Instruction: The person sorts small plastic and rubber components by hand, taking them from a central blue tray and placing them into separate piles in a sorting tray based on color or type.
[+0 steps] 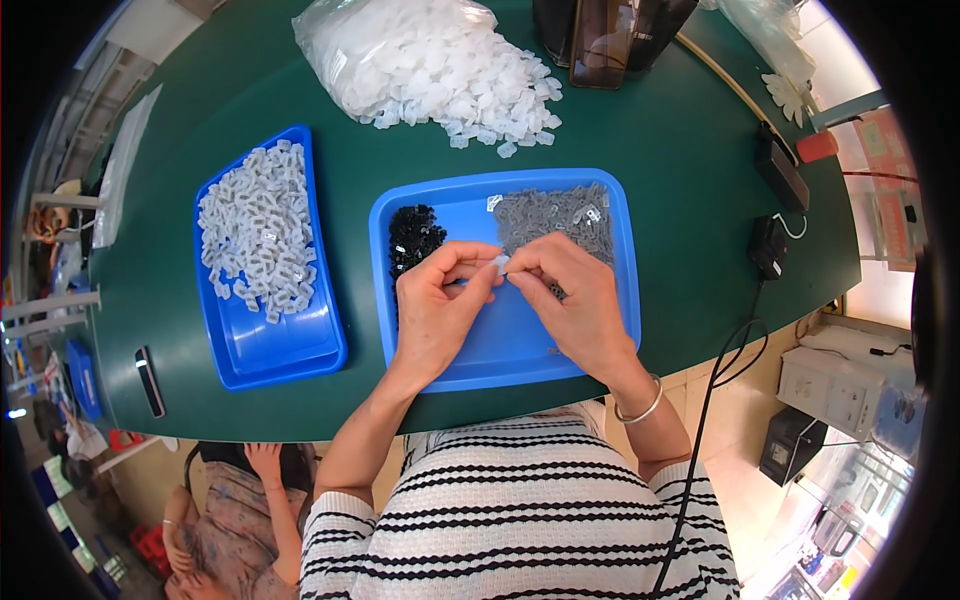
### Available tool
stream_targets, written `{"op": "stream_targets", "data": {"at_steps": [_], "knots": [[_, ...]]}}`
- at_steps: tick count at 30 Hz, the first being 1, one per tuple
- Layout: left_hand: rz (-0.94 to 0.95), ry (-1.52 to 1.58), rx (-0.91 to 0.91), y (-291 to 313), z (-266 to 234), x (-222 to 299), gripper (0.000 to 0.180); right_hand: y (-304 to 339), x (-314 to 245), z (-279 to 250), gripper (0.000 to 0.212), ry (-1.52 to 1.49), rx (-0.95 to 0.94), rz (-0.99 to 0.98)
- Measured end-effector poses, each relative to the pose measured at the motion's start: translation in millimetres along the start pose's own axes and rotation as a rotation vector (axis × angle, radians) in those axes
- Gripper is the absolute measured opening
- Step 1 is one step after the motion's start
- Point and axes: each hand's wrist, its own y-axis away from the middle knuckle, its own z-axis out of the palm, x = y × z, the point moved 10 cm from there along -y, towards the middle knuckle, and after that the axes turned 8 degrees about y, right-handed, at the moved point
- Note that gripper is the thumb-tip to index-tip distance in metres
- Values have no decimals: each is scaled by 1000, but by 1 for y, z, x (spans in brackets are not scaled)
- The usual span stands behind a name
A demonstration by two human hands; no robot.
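Note:
Above the middle of a light blue tray (500, 378), my two hands meet fingertip to fingertip. My left hand (440, 300) pinches a small whitish translucent plastic piece (501, 264). My right hand (572, 295) is closed at the same spot, thumb and forefinger pressed on something small and dark against that piece; its exact shape is too small to tell. To the left in the tray lies a pile of small black parts (414, 235), partly behind my left hand. Many small grey translucent parts (555, 215) are heaped at the tray's far right.
A darker blue tray (275, 355) at left holds many whitish plastic clips (262, 225). Behind, a clear bag (345, 50) spills white translucent pieces (465, 85) onto the green table (690, 190). A phone (150, 382) lies at far left; a black cable (722, 352) hangs at right. Another person (240, 525) sits lower left.

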Motion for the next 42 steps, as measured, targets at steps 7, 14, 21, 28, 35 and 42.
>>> {"op": "stream_targets", "data": {"at_steps": [7, 14, 21, 28, 35, 42], "knots": [[93, -121, 11, 3, -1, 9, 17, -3, -8, 3, 15, 155, 13, -74], [133, -195, -16, 9, 3, 20, 18, 0, -15, 10, 23, 324, -23, -184], [196, -296, -40, 13, 6, 25, 19, 5, -30, 18, 29, 460, -105, -340], [69, 3, -66, 8, 0, 9, 15, -3, 0, 6, 35, 8, -43, -41], [113, 24, -16, 9, 0, 14, 14, 3, 14, 20, 36, -324, -18, 103], [177, -183, -27, 14, 2, 20, 15, 6, 20, 28, 35, -321, 50, 85]]}}
